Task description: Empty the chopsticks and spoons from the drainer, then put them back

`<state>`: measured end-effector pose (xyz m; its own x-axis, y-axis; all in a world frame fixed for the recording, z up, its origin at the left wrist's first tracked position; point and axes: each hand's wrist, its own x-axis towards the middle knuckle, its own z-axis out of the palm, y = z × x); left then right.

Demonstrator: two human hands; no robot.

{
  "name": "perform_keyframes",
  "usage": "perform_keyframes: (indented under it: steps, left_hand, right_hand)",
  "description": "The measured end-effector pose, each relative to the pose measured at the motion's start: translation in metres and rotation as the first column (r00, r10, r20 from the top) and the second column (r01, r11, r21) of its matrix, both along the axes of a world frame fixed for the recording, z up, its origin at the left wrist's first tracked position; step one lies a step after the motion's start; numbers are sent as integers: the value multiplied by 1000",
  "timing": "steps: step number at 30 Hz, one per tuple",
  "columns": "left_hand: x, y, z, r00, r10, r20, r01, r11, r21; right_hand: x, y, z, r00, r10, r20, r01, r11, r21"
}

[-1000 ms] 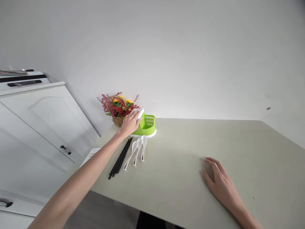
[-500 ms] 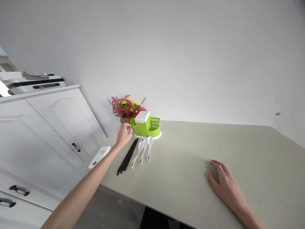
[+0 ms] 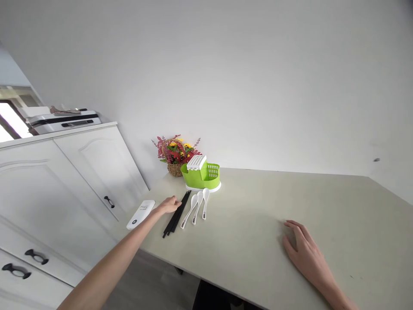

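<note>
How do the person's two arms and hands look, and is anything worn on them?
Both arms are bare as far as the picture shows: no sleeves, gloves, watch or bracelet. The left hand ends a long slim forearm that enters from the lower left. The right hand enters from the lower right, with only the wrist and a short part of the forearm visible. No rings can be seen on the fingers.

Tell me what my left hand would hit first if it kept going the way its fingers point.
Most likely the black chopsticks: the left hand reaches toward them with its fingertips at their upper part, perhaps already touching. Just past them lie three white spoons.
</note>
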<state>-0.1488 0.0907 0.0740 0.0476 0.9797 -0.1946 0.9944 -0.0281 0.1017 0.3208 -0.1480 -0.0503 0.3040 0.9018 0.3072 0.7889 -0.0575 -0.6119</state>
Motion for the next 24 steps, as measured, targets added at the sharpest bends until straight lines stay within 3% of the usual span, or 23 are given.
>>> perform_keyframes:
  steps: [14, 20, 24]
  left_hand:
    - [6, 7, 12, 999, -27, -33, 21, 986, -166]
    - [18, 4, 18, 995, 11, -98, -16, 999, -51]
    - [33, -5, 24, 998, -5, -58, 9, 998, 67]
  right_hand:
    - [1, -2, 4, 1000, 15, -12, -16, 999, -51]
    - [1, -3, 4, 1000, 1, 3, -1, 999, -38]
    - [0, -2, 4, 1000, -5, 11, 5, 1000, 8]
